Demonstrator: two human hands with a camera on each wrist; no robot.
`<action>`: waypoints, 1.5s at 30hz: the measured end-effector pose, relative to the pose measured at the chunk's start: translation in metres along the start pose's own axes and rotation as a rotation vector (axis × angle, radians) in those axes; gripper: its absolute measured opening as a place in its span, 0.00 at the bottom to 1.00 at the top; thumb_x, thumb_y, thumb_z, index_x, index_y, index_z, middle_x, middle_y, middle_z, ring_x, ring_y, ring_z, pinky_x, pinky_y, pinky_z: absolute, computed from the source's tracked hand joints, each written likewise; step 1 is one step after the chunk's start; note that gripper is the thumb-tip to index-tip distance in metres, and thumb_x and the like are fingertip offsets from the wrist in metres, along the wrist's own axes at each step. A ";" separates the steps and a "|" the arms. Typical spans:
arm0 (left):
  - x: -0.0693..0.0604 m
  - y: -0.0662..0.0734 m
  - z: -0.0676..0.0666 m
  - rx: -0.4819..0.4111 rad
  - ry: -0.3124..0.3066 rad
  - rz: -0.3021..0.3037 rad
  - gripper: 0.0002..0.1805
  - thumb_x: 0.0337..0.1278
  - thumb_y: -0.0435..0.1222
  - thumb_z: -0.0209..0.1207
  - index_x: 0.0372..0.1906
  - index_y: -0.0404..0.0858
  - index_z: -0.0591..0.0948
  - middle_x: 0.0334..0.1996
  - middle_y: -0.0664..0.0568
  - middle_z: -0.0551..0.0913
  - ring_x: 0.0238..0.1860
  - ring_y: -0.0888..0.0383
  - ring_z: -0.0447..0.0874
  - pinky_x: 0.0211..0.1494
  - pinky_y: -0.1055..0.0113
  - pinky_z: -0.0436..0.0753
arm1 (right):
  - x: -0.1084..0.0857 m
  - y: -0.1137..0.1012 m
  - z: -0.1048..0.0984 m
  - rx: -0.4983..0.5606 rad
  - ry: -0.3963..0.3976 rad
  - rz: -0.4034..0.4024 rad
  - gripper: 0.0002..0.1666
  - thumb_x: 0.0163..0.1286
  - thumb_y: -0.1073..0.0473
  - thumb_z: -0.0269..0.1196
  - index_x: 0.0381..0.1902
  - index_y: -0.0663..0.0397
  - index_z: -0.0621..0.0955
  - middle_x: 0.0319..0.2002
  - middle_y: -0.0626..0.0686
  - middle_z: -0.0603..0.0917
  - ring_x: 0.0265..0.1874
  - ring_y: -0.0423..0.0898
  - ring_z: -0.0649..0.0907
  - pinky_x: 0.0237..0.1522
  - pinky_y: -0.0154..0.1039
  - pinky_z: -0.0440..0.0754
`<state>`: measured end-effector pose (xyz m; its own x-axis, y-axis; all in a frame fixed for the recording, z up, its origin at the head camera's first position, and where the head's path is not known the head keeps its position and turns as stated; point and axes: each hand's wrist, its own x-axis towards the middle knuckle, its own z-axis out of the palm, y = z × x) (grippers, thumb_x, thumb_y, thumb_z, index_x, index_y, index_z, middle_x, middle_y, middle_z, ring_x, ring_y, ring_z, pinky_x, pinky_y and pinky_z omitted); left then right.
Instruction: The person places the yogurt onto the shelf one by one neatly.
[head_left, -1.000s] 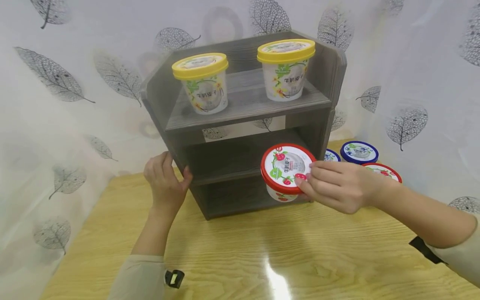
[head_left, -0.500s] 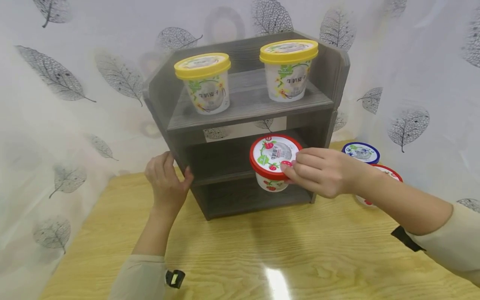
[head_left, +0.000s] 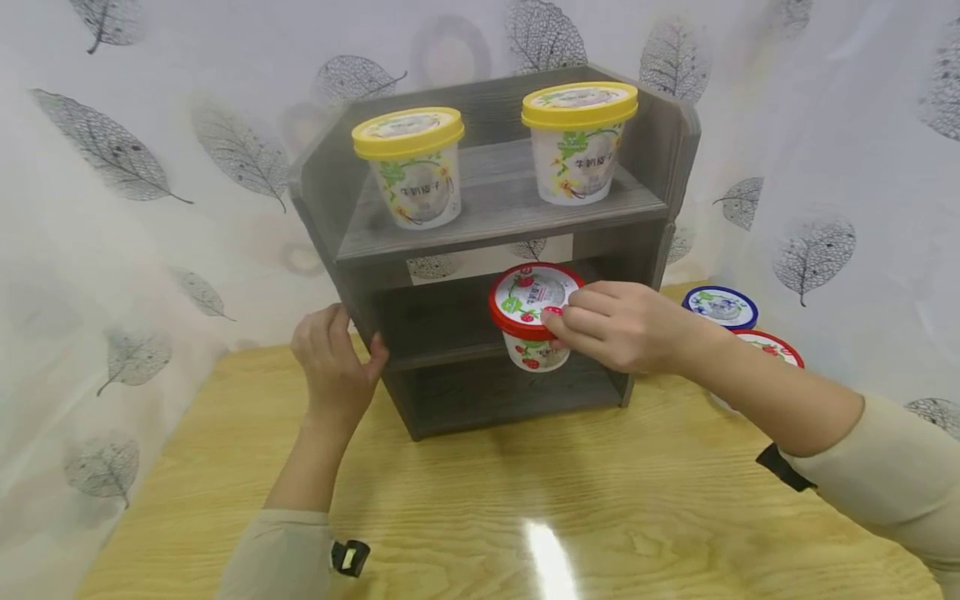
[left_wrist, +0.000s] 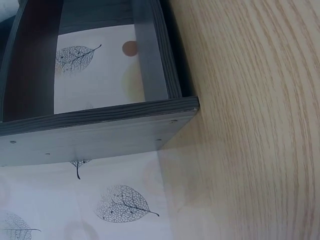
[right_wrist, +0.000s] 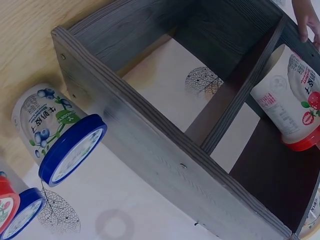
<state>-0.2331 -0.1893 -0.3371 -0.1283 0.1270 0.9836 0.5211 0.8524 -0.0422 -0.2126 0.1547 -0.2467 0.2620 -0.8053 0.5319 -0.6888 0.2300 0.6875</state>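
Note:
My right hand (head_left: 618,325) pinches the red lid rim of a white ice cream cup (head_left: 534,302) with strawberries printed on it. The cup hangs upright at the front of the middle compartment of a dark grey wooden shelf (head_left: 502,223). In the right wrist view the same strawberry cup (right_wrist: 287,95) overlaps the compartment's lower board; whether it touches the board I cannot tell. My left hand (head_left: 330,358) holds the shelf's left side panel, its thumb at the front edge and its fingers on the outer face. The left wrist view shows the shelf but no hand.
Two yellow-lidded cups, one left (head_left: 412,171) and one right (head_left: 579,146), stand on the top board. Right of the shelf, a blue-lidded blueberry cup (right_wrist: 57,131) and another red-lidded cup (head_left: 772,343) stand on the wooden table (head_left: 465,508). A leaf-print sheet (head_left: 150,267) hangs behind.
My right hand has carried the strawberry cup left and up, from before the shelf's lower right to the middle compartment's front. My left hand stays on the side panel.

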 end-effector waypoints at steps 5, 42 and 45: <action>-0.001 0.001 0.000 0.005 -0.017 0.001 0.23 0.49 0.38 0.52 0.46 0.24 0.73 0.38 0.34 0.72 0.42 0.36 0.67 0.46 0.45 0.62 | -0.001 -0.001 0.004 -0.002 -0.024 0.037 0.13 0.70 0.64 0.52 0.40 0.66 0.82 0.26 0.53 0.78 0.27 0.46 0.79 0.33 0.37 0.81; -0.002 0.001 0.000 -0.016 -0.005 -0.028 0.22 0.48 0.37 0.53 0.46 0.24 0.73 0.39 0.34 0.72 0.42 0.36 0.66 0.47 0.44 0.61 | 0.053 -0.013 0.048 -0.073 0.067 0.067 0.11 0.66 0.68 0.52 0.33 0.62 0.82 0.22 0.51 0.77 0.21 0.44 0.77 0.28 0.33 0.78; -0.002 0.001 0.000 -0.018 -0.009 -0.033 0.22 0.47 0.37 0.53 0.46 0.24 0.73 0.39 0.34 0.72 0.43 0.36 0.66 0.47 0.44 0.60 | 0.054 -0.013 0.051 -0.078 0.080 0.089 0.07 0.64 0.67 0.56 0.33 0.61 0.81 0.22 0.50 0.78 0.21 0.44 0.78 0.26 0.33 0.78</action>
<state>-0.2326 -0.1890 -0.3393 -0.1534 0.1033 0.9828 0.5313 0.8471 -0.0061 -0.2233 0.0805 -0.2523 0.2578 -0.7344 0.6279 -0.6579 0.3425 0.6707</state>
